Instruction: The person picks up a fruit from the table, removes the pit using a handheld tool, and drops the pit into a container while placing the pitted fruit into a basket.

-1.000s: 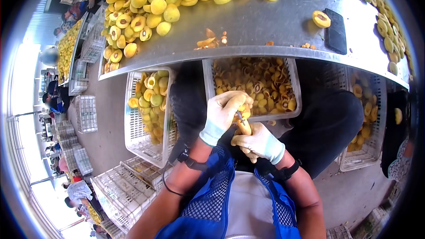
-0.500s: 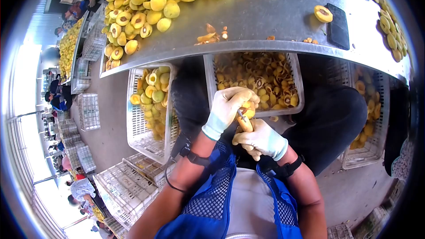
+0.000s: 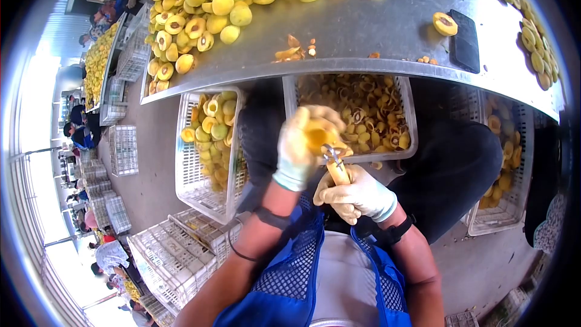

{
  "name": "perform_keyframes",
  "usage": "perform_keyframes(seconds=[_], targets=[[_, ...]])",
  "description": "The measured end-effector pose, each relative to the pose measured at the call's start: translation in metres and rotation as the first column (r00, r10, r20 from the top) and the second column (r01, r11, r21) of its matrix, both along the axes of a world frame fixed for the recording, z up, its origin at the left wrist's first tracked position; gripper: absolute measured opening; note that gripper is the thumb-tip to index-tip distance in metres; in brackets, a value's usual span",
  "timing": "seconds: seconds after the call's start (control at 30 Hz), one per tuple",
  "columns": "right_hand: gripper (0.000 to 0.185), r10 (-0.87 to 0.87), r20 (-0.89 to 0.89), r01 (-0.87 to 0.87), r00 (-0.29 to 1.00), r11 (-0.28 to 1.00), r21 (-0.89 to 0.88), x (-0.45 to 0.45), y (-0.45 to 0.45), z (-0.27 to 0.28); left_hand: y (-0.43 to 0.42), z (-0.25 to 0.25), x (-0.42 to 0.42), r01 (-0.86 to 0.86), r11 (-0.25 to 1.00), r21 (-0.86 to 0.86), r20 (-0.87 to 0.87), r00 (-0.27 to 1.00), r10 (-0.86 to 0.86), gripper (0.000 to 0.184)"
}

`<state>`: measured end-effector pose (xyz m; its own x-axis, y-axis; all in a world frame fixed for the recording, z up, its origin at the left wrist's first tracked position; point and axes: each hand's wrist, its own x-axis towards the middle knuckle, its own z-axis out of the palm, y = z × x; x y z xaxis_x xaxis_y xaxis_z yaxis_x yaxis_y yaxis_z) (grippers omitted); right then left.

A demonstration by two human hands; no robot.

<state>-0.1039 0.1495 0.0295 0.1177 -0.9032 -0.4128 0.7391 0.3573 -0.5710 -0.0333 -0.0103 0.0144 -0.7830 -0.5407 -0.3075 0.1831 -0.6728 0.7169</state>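
Observation:
My left hand [image 3: 295, 148], in a pale glove and blurred by motion, is closed around a yellow peach half [image 3: 317, 135] above the crate between my knees. The hollow of the fruit shows. My gloved right hand [image 3: 365, 195] grips the wooden handle of a pitting spoon [image 3: 338, 173]. Its metal loop points up at the lower edge of the peach half; whether they touch, I cannot tell. Below and beyond my hands, a white crate [image 3: 413, 118] holds many peach scraps and pieces.
A metal table [image 3: 363, 30] carries piled peach halves [image 3: 203, 9], a dark flat rectangular object [image 3: 464, 42] and small scraps [image 3: 293, 51]. Peach halves fill part of the left crate [image 3: 187, 172]. Another crate [image 3: 499, 221] stands right. Stacked crates [image 3: 166, 251] are near my left elbow.
My left hand has moved slightly up and left with the peach half, turning it so the hollow shows. The spoon's loop, partly hidden before, is now exposed.

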Motion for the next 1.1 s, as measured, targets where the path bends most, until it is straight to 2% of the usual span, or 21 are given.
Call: perform_keyframes(seconds=[0.07,0.1,0.13,0.17,0.2,0.23,0.27,0.3,0.33,0.4,0.43,0.53,0.67,0.73,0.77,0.87,1.07,1.1], targets=[[0.021,-0.047,-0.041,0.050,0.998,0.996,0.074,-0.001,-0.002,0.003,-0.043,-0.002,0.019,-0.027,0.911,-0.411,0.140,0.986,0.093,0.047],[0.022,-0.076,-0.060,0.083,0.995,0.990,0.112,-0.001,-0.003,0.004,-0.062,0.011,0.028,-0.106,0.774,-0.624,0.077,0.978,0.196,0.032],[0.022,-0.105,-0.080,0.116,0.991,0.982,0.151,-0.001,-0.003,0.004,-0.081,0.023,0.037,-0.186,0.579,-0.794,0.004,0.950,0.312,0.020],[0.022,-0.111,-0.071,0.120,0.991,0.984,0.134,-0.002,-0.003,0.001,-0.102,0.030,0.049,-0.095,0.428,-0.899,0.138,0.866,0.480,0.020],[0.021,-0.101,-0.103,0.117,0.989,0.981,0.155,-0.003,-0.004,-0.001,-0.124,0.037,0.061,0.037,0.282,-0.959,0.219,0.730,0.648,0.022],[0.019,-0.089,-0.136,0.113,0.987,0.978,0.175,-0.003,-0.005,-0.002,-0.149,0.038,0.077,0.221,-0.002,-0.975,0.157,0.700,0.697,0.026],[0.018,-0.078,-0.170,0.111,0.982,0.975,0.194,-0.003,-0.006,-0.003,-0.168,0.039,0.088,0.391,-0.279,-0.877,0.075,0.685,0.725,0.030],[0.021,-0.077,-0.186,0.112,0.979,0.976,0.185,-0.002,-0.006,-0.004,-0.170,0.048,0.087,0.363,-0.139,-0.921,0.160,0.681,0.714,0.030],[0.021,-0.065,-0.206,0.101,0.976,0.981,0.166,-0.003,-0.007,-0.003,-0.167,0.050,0.081,0.244,0.026,-0.970,0.200,0.726,0.658,0.032],[0.021,-0.066,-0.228,0.106,0.971,0.980,0.166,-0.001,-0.007,-0.006,-0.150,0.055,0.060,0.248,0.195,-0.949,0.316,0.750,0.581,0.032],[0.021,-0.071,-0.204,0.106,0.976,0.981,0.165,-0.002,-0.008,-0.006,-0.141,0.059,0.042,0.336,0.039,-0.941,0.305,0.792,0.528,0.030],[0.022,-0.109,-0.187,0.142,0.976,0.975,0.170,-0.005,-0.007,-0.001,-0.114,0.066,-0.023,0.382,-0.076,-0.921,0.338,0.882,0.328,0.029],[0.019,-0.157,-0.211,0.195,0.965,0.966,0.173,-0.010,-0.005,0.002,-0.097,0.058,-0.123,0.400,-0.040,-0.916,0.395,0.913,0.101,0.031],[0.018,-0.198,-0.217,0.235,0.956,0.959,0.160,-0.012,-0.003,0.006,-0.099,0.049,-0.172,0.378,-0.211,-0.901,0.375,0.925,0.058,0.033],[0.018,-0.195,-0.221,0.234,0.955,0.959,0.162,-0.013,-0.002,0.005,-0.101,0.042,-0.195,0.437,-0.209,-0.875,0.437,0.898,0.049,0.041],[0.019,-0.206,-0.217,0.241,0.954,0.958,0.152,-0.019,-0.001,0.005,-0.105,0.027,-0.258,0.401,-0.376,-0.835,0.406,0.911,0.069,0.052],[0.019,-0.218,-0.242,0.264,0.946,0.948,0.177,-0.030,0.003,0.007,-0.110,0.000,-0.340,0.581,-0.381,-0.719,0.561,0.809,0.173,0.064],[0.018,-0.231,-0.254,0.279,0.939,0.945,0.171,-0.030,0.004,0.006,-0.110,-0.003,-0.343,0.548,-0.465,-0.695,0.515,0.831,0.209,0.065]])
